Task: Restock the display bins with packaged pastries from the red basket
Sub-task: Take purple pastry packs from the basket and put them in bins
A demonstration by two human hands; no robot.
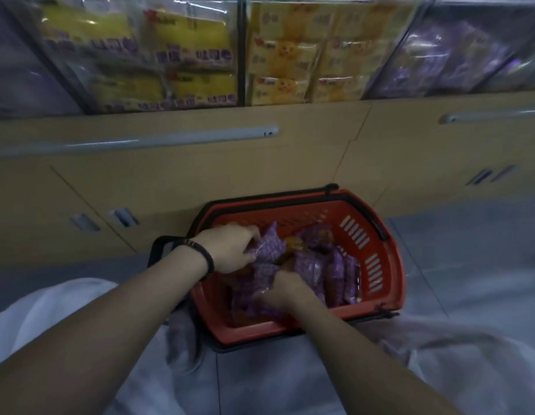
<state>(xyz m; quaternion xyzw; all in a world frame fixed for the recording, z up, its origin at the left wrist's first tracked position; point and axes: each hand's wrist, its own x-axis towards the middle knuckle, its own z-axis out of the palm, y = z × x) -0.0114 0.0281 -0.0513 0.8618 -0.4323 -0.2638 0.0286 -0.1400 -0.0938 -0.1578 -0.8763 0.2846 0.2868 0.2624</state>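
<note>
Left hand (230,250) is down in the red basket (377,250), fingers pinched shut on the corner of a purple packet (267,245) near the far left of the pile. Looks like it's peeling one off the top so the rest don't come up with it. It's got a dark band (205,256) on the wrist.

Right hand (285,287) is a bit nearer, closed over another packet (260,298) in the middle of the heap. My guess is both hands are loading up so it's fewer trips to the bins.

The basket sits on the floor (469,265) right against the tan cabinet (200,175), which makes sense since the bins are straight above it. Its black handles are folded down out of the way, so the top is wide open for reaching in.

The pastries: small purple wrappers with a pale pattern, glossy and crinkly, and a brownish bun (296,245) shows through one clear patch. Still a good pile in there, some lying flat, some stood on edge along the right wall.

Up at the far side, the clear bins run yellow packs (185,55), then paler yellow ones (290,55), then a purple bin (454,55) on the right. That last one is probably where these go.
</note>
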